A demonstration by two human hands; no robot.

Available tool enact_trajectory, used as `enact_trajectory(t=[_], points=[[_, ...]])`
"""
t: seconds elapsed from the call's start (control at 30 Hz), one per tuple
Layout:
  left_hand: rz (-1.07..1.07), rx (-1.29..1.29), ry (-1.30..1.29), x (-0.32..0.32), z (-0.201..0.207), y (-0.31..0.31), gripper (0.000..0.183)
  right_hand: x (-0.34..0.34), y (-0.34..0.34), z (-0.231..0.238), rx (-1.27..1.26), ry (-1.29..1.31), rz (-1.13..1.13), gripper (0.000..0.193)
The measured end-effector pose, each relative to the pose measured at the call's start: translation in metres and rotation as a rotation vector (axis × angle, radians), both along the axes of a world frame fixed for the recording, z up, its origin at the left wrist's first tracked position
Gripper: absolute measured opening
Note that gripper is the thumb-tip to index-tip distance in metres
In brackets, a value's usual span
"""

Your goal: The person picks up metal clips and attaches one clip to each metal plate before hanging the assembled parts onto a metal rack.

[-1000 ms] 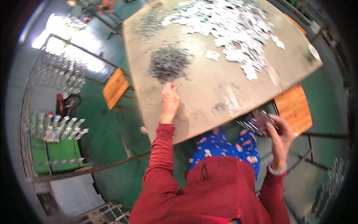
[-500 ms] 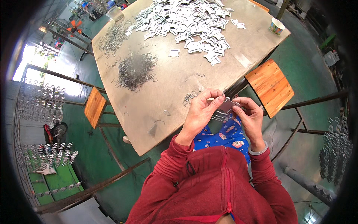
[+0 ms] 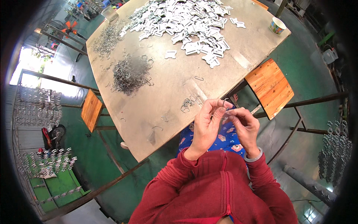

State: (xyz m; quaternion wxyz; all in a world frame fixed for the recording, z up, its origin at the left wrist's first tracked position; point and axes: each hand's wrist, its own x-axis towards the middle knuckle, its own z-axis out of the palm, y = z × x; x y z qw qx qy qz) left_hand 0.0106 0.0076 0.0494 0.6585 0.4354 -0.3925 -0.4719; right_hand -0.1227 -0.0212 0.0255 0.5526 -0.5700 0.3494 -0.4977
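Above my lap, just off the table's near edge, my two hands meet at the fingertips. My left hand (image 3: 209, 123) is closed, pinching a small wire hook (image 3: 225, 100) whose bent end sticks up past the thumb. Fingers curled, my right hand (image 3: 244, 126) pinches against the same spot; what lies between its fingertips is mostly hidden. Nearest on the table (image 3: 175, 130) is a small cluster of bent wire hooks (image 3: 187, 104). Farther left sits a bigger, dark pile of wire hooks (image 3: 128, 76). Flat silvery metal plates (image 3: 186, 22) with slots are heaped at the far side.
A paper cup (image 3: 277, 26) stands near the table's far right corner, and a clear plastic container (image 3: 109, 14) at the far left. Wooden stools flank the table, one right (image 3: 270, 87) and one left (image 3: 91, 111). Racks of hanging metal parts (image 3: 37, 108) stand along the left.
The dark flat piece with dangling wires, seen between my hands before, no longer shows there. My hands have drawn closer together, and a wire hook now sticks up from the left fingertips.
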Motion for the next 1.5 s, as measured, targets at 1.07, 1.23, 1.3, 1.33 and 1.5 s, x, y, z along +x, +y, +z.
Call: enact_trajectory(t=[1.07, 1.23, 1.3, 1.33, 1.5], points=[[0.028, -0.166, -0.205, -0.004, -0.023, -0.003, 0.005, -0.024, -0.049, 0.002, -0.064, 0.076, 0.073, 0.019], [0.078, -0.255, -0.437, -0.005, -0.016, -0.007, 0.012, 0.047, -0.178, -0.038, -0.091, 0.676, -0.09, 0.04], [0.084, -0.253, -0.454, -0.006, -0.013, -0.006, 0.012, 0.075, -0.203, -0.065, -0.318, 0.983, -0.181, 0.038], [0.088, -0.233, -0.454, -0.006, -0.012, -0.006, 0.012, 0.087, -0.206, -0.077, -0.407, 1.069, -0.284, 0.038], [0.098, -0.153, -0.404, 0.002, -0.018, 0.004, 0.011, 0.106, -0.212, -0.095, -0.296, 0.842, -0.201, 0.033]])
